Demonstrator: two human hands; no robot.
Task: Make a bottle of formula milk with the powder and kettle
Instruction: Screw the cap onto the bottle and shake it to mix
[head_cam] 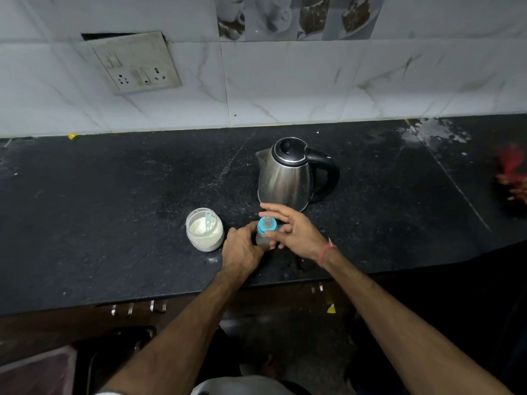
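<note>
A worktop (114,201) ran from the left edge to the right edge, with a tiled wall (285,89) behind its back edge. A socket plate (137,64) sat on the wall above the left half. A kettle (288,175) stood upright near the middle of the worktop. In front of it, towards the front edge, a bottle (266,230) stood upright. An open jar (204,230) stood just left of the bottle, a scoop (208,220) inside it. The left hand (242,252) touched the bottle's left side; the right hand (291,229) touched its top and right side.
</note>
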